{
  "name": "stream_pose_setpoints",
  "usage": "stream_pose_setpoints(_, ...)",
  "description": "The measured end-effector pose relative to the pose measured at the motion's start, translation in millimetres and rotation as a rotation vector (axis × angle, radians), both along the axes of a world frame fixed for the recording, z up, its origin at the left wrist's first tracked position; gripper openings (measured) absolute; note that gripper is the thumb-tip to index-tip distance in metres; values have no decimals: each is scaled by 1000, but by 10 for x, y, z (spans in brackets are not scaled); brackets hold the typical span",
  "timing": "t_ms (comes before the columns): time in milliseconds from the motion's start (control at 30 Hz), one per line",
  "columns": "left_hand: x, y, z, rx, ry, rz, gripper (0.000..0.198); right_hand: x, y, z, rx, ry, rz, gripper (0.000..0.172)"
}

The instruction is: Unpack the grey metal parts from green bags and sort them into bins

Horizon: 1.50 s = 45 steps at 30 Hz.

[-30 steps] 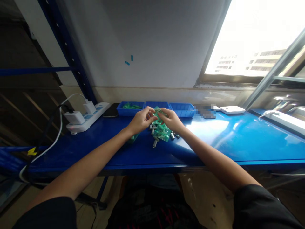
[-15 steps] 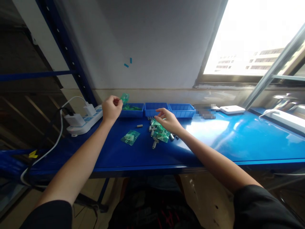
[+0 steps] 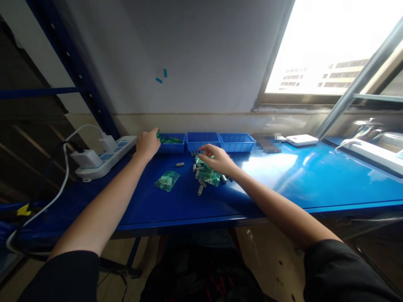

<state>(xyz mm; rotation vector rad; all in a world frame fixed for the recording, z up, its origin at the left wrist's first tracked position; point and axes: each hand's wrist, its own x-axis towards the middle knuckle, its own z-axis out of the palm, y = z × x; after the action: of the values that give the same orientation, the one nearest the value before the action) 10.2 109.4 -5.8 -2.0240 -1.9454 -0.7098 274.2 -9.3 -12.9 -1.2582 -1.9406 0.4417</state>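
My left hand (image 3: 147,143) is at the near-left corner of the left blue bin (image 3: 172,148), fingers closed on a small green plastic bag (image 3: 158,134), mostly hidden behind them. More green bags (image 3: 170,140) lie inside that bin. Over a heap of green bags (image 3: 210,178) and small silver metal cylinders (image 3: 200,190) hovers my right hand (image 3: 217,160), thumb and forefinger apart, with nothing visible between them. A separate green bag with pale parts inside (image 3: 167,180) lies flat on the blue table, and a single metal cylinder (image 3: 180,164) rests behind it.
A middle blue bin (image 3: 203,147) and a right blue bin (image 3: 236,147) continue the row along the wall. A white power strip (image 3: 105,164) with plugs and cables stands left. A white flat box (image 3: 302,140) and a pixelated patch are at the back right.
My left hand has lowered slightly toward the left bin, and its green bag is now mostly hidden. My right hand stays over the heap. The view has shifted a little.
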Motion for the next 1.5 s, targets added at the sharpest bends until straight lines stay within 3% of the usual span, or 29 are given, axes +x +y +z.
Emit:
stream_pose_setpoints(100, 37, -66, -13, -21, 101, 42, 45, -7, -4, -3, 27, -66, 13, 24)
stream_pose_setpoints(267, 146, -162, -64, -91, 169, 48, 60, -12, -25, -29, 155, -212, 63, 24)
stream_pose_setpoints(400, 165, -221, -75, 41, 95, 7, 58, 14, -17, -9, 206, -288, 92, 26)
stream_pose_setpoints(533, 143, -353, 94, 209, -8, -268, 38, 146, 61, 25, 178, -347, 15, 27)
stream_pose_setpoints(600, 188, -467, 172, 108, -60, -473, 32, 233, 113, 15, 142, -371, -38, 29)
stream_pose_setpoints(667, 299, -595, 174, -13, -76, -598, 33, 304, 164, -18, 110, -391, -65, 32)
stream_pose_setpoints(767, 568, -763, 23, -110, 39, -772, 30, 351, 225, -93, 79, -436, -49, 38)
stream_pose_setpoints(900, 906, -893, -236, -61, 201, -930, 28, 337, 274, -163, 78, -487, -22, 39)
stream_pose_setpoints(1000, 990, -923, -272, 4, 213, -901, 31, 326, 271, -138, 90, -477, -49, 32)
stream_pose_setpoints(1100, 903, -901, -149, -13, 156, -828, 33, 338, 192, -10, 126, -453, -63, 27)
stream_pose_setpoints(1167, 768, -860, -26, -125, 89, -799, 31, 358, 92, 118, 131, -428, -10, 27)
stream_pose_setpoints(1267, 504, -783, 126, -435, 27, -780, 29, 381, -67, 274, 29, -456, 195, 34)
stream_pose_setpoints(1367, 287, -738, 167, -675, -8, -778, 39, 363, -134, 273, -92, -499, 304, 45)
stream_pose_setpoints(1500, 275, -744, 63, -639, -13, -784, 39, 277, -82, 143, -108, -502, 335, 27)
